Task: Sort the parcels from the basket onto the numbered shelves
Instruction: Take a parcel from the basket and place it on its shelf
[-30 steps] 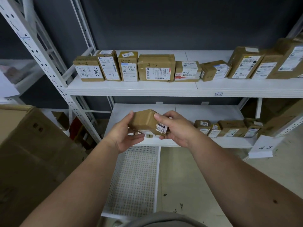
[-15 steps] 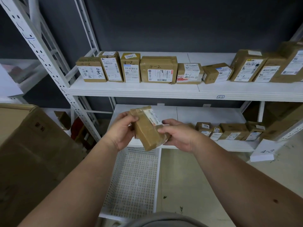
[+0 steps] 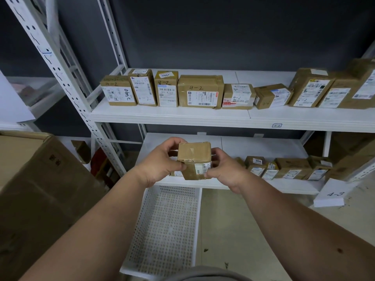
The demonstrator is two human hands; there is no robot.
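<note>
We stand before a white rack. Its upper shelf (image 3: 203, 116) carries a row of brown parcels (image 3: 200, 91), several hand-marked 4-2. The lower shelf (image 3: 263, 147) holds a shorter row of smaller parcels (image 3: 292, 169) toward the right, and a white card (image 3: 331, 196) marked 4-3 leans at its right end. A big carton (image 3: 38, 189) fills our left side. Below our arms sits the white perforated basket (image 3: 168, 228); the part of it we can see holds no parcels.

The parcel (image 3: 194, 160) in hand is a small, boxy cardboard one, taped, with a printed label on its lower right face. We hold it in the air in front of the lower shelf, just above the basket's far end. Our left hand (image 3: 160, 167) grips its left side, fingers curled over the top edge and thumb on the near face. Our right hand (image 3: 225, 169) pinches the right side near the label.

We judge it light and stiff, since two loose grips carry it easily. The tape looks slick, so bare cardboard faces are the better hold, on opposite sides. No shelf number shows on the faces toward us, so we cannot tell its shelf yet.
</note>
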